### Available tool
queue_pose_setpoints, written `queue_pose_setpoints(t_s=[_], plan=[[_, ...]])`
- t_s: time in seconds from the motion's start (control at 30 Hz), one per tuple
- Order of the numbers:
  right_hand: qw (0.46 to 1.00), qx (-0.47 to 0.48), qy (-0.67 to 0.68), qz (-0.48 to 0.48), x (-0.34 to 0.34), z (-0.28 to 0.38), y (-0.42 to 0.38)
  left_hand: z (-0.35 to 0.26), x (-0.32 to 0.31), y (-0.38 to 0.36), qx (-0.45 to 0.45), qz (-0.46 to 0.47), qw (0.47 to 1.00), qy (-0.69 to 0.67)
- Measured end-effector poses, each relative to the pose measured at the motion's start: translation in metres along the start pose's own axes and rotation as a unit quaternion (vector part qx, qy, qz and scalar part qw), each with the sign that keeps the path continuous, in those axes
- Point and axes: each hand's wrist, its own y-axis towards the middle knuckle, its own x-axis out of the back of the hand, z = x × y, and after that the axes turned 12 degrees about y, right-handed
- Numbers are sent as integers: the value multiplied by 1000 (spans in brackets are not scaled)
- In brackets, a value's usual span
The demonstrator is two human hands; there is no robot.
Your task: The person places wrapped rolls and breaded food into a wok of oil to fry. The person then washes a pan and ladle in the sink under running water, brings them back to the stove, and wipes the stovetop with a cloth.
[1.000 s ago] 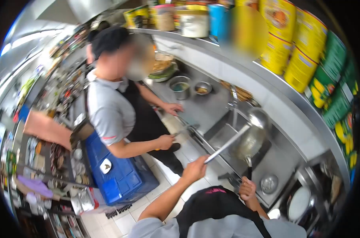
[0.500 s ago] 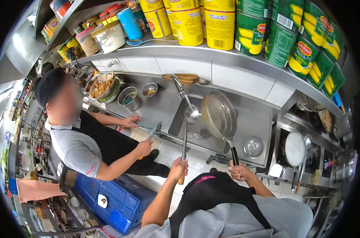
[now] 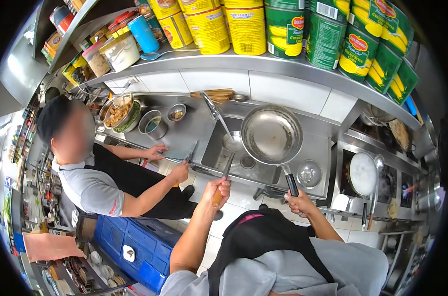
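Note:
My left hand [image 3: 216,191] is closed round the wooden handle of a ladle [image 3: 229,165]. The ladle's bowl is in the sink, under the stream from the faucet [image 3: 211,104]. In my right hand [image 3: 300,203] is the black handle of a metal pan [image 3: 272,134]. This pan is over the right part of the sink [image 3: 209,152], its inside facing up and looking wet with brownish marks. A small metal bowl [image 3: 309,173] sits on the steel surface right of the sink.
At the left a person [image 3: 100,172] holds a knife [image 3: 192,151] near the counter edge. A shelf [image 3: 194,60] with cans runs above the counter. On the stove at right stands a pan of white content [image 3: 363,173]. A blue bin [image 3: 130,246] is at lower left.
The pan has turned from tilted on its side to nearly level, its inside now showing fully. My left hand has moved slightly up and left. The camera view has shifted a little.

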Motion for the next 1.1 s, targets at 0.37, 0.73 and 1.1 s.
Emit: queue_pose_setpoints(t_s=[0.37, 0.73, 1.1], plan=[[995, 27, -18, -98, 18, 17, -4, -3, -8, -9, -6, 5, 1000, 4], [993, 26, -5, -115, 27, 13, 2, -6, -4, -9, -4, 13, 1000, -3], [994, 22, 13, -103, 29, 9, 4, -7, -4, -14, 8, 21, 1000, -18]])
